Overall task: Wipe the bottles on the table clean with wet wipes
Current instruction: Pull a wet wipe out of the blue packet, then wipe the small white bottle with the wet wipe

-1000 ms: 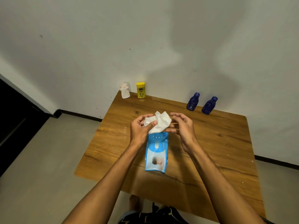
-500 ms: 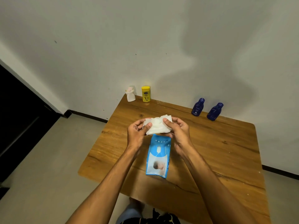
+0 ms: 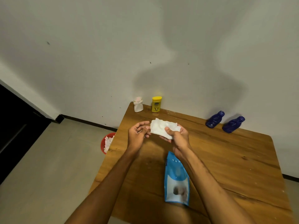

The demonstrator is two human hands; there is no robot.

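Observation:
A white wet wipe (image 3: 160, 128) lies spread over the palm of my right hand (image 3: 177, 136), whose thumb presses down on it. My left hand (image 3: 138, 134) hovers just left of the wipe, fingers curled and apart, a fingertip near the wipe's edge. The blue wet-wipe pack (image 3: 176, 180) lies flat on the wooden table (image 3: 226, 159) under my right forearm. At the table's far edge stand a white bottle (image 3: 138, 104), a yellow bottle (image 3: 156, 104) and two dark blue bottles (image 3: 214, 119) (image 3: 233, 124).
A red bin (image 3: 107, 142) with used white wipes sits on the floor by the table's left edge. The white wall runs right behind the bottles. A dark doorway (image 3: 14, 126) is at the far left.
The wipe has come free of the pack and been spread out in my right hand; my left hand has let go of it. The view has shifted, showing the red bin.

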